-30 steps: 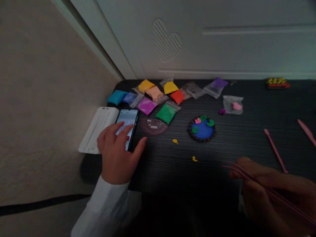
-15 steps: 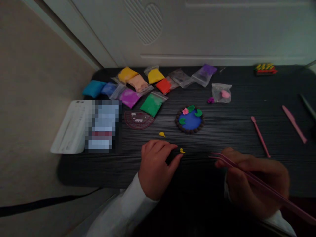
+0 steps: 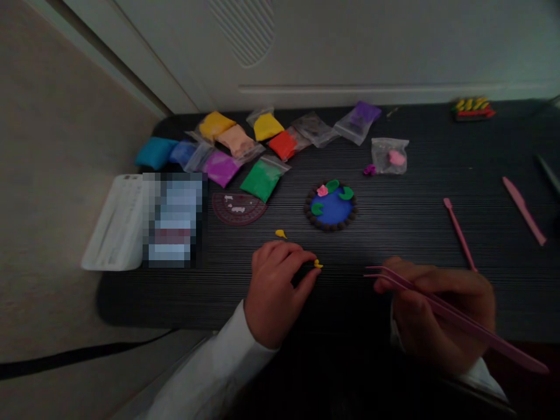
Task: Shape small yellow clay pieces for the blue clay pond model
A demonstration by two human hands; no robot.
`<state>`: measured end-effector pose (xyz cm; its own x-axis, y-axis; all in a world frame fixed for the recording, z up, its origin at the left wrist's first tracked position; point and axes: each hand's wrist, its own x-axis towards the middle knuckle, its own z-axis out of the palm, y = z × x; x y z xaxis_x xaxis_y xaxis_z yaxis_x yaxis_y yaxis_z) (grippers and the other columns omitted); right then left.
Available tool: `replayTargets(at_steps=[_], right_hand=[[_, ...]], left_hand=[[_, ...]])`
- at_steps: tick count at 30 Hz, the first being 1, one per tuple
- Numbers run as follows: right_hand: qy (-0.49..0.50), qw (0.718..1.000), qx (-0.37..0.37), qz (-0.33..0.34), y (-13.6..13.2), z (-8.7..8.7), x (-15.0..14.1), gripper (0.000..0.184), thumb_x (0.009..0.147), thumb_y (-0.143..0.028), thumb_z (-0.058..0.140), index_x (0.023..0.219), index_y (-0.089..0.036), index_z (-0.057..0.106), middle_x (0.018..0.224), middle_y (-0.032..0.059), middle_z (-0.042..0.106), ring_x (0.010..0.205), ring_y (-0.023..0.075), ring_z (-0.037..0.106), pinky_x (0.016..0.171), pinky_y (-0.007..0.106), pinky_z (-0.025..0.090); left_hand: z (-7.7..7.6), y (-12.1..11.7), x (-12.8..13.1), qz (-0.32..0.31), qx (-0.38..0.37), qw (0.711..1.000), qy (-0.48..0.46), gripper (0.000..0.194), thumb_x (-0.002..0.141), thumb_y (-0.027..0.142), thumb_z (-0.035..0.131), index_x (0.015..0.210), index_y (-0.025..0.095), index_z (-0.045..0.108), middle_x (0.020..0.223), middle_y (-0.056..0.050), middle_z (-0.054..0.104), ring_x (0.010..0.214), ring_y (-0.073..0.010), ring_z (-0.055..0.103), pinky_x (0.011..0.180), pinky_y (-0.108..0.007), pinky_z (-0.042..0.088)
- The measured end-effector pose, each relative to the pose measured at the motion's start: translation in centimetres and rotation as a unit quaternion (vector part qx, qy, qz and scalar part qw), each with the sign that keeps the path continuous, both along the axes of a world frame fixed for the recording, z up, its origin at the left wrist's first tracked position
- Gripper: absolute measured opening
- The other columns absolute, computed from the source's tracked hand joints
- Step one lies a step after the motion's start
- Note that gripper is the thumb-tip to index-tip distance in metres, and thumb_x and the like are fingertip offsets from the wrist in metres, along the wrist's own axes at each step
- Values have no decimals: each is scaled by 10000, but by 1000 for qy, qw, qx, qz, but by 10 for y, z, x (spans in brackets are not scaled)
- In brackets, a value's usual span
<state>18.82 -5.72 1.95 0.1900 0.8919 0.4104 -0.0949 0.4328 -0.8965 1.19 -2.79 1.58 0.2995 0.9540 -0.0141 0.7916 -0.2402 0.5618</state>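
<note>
My left hand (image 3: 277,286) rests on the dark table, its thumb and index finger closed around a small yellow clay piece (image 3: 318,264) shaped like a tiny duck. Pink tweezers (image 3: 450,312) lie in my right hand (image 3: 441,315), which is wrapped round them; their two tips point left and stand slightly apart, with nothing between them. Just beyond my left hand is a yellow clay drop (image 3: 280,234). Behind the hands sits a clay pond (image 3: 335,210) with a blue middle, a dark pebbled rim, green lily pads and a pink flower (image 3: 322,191).
Several bags of coloured clay, among them a green one (image 3: 261,178), line the back left. A protractor (image 3: 240,209) lies before them, beside a blurred phone (image 3: 175,221) and a white booklet (image 3: 118,221). Rightward are a pink stick tool (image 3: 460,233) and a pink knife (image 3: 522,210).
My left hand has left the phone, moved right and closed its fingertips on the small yellow piece. My right hand keeps hold of the tweezers. The view has shifted right.
</note>
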Motion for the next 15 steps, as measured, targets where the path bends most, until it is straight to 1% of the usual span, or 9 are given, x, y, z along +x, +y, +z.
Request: replayTargets(at_steps=[6,11,15], right_hand=[[1,1000,3,-5,0,-2,-2,256,662,-10,521,870,-159,514,699,7,619,605,161,592,641,397,464],[-5,1000,-15,-8,0,0,-3,217,685,-26,526,860,-153,511,689,11,620,620,159,596,676,391,460],[-5,1000,-6,-8,1,0,-4,204,690,-45,535,863,-153,513,680,8,619,611,154,595,683,383,459]], left_hand=[[0,-1,2,-14,2,999,-35,135,745,234,536,858,196,598,882,-25,619,909,-183,475,841,-363,343],[-1,-3,2,-27,1,998,-65,151,753,207,519,889,200,585,870,-20,634,897,-177,484,825,-359,369],[-4,-3,3,-33,1,997,-70,163,761,197,507,908,195,578,845,-17,632,884,-165,491,807,-334,380]])
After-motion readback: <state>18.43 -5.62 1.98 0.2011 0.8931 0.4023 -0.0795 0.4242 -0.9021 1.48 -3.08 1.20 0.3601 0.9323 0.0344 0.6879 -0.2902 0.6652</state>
